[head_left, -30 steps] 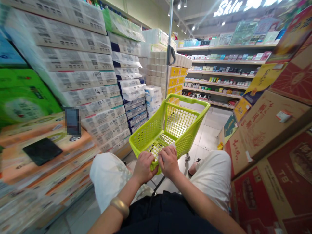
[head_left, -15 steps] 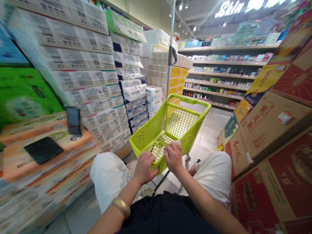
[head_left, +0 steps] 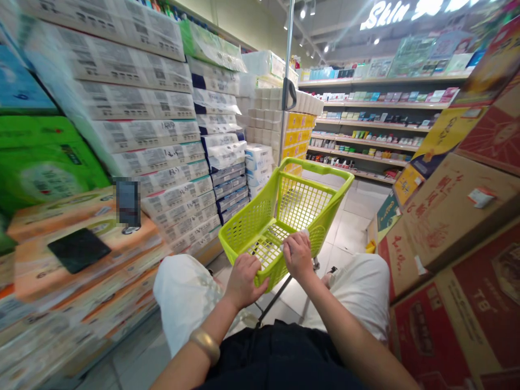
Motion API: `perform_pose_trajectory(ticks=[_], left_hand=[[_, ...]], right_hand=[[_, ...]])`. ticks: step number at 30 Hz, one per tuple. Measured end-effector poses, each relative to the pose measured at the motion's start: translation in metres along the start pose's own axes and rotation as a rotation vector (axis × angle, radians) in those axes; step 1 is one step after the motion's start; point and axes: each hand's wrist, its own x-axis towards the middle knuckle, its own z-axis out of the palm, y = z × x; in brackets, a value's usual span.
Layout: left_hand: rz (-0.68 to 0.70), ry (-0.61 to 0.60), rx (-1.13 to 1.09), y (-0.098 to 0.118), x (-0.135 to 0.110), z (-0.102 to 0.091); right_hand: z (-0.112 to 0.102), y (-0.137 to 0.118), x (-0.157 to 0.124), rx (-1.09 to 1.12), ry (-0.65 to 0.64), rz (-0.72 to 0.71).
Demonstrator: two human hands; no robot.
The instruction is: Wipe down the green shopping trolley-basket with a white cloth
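Observation:
A lime-green shopping cart [head_left: 254, 222] with a lattice basket stands between my knees. My left hand [head_left: 244, 279] is closed over the near rim of the basket, thumb on the outside. Farther right on the basket's edge rests my right hand [head_left: 298, 254], its fingers bunched around a crumpled white cloth or tissue [head_left: 306, 233]. Only small white bits of it stick out past the fingers. The basket's slotted floor shows through between the two sides.
Stacked paper packs [head_left: 142, 130] rise on the left. Orange packs [head_left: 134, 238] beside my left knee carry a dark flat pad [head_left: 79, 250] and a blurred-out phone-like device [head_left: 128, 200]. Cardboard cartons [head_left: 459, 216] line the right. A metal pole [head_left: 287, 54] and product shelves [head_left: 365, 122] stand beyond.
My right hand has slid a little to the right and away from me along the basket's edge with the white cloth or tissue. My left hand keeps its hold on the rim.

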Motion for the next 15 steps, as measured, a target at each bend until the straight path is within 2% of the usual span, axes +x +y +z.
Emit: perform_pose_trajectory(ticks=[3, 6, 8, 10, 13, 15], left_hand=[[0.002, 0.002, 0.004, -0.002, 0.000, 0.002], [0.036, -0.003, 0.000, -0.006, -0.002, 0.002], [0.047, -0.009, 0.004, -0.009, -0.002, 0.000], [0.041, -0.013, 0.008, -0.010, -0.003, -0.001], [0.027, -0.006, -0.003, -0.008, -0.002, -0.002], [0.020, 0.007, -0.010, -0.006, -0.002, -0.001]], right_hand=[[0.009, -0.028, -0.018, 0.035, -0.024, -0.025], [0.010, -0.045, -0.028, 0.055, -0.125, -0.149], [0.005, -0.039, -0.024, 0.044, -0.181, -0.237], [-0.002, -0.021, -0.012, 0.019, -0.185, -0.258], [-0.008, 0.005, 0.006, -0.005, -0.108, -0.154], [-0.006, 0.009, 0.008, -0.005, -0.057, -0.080]])
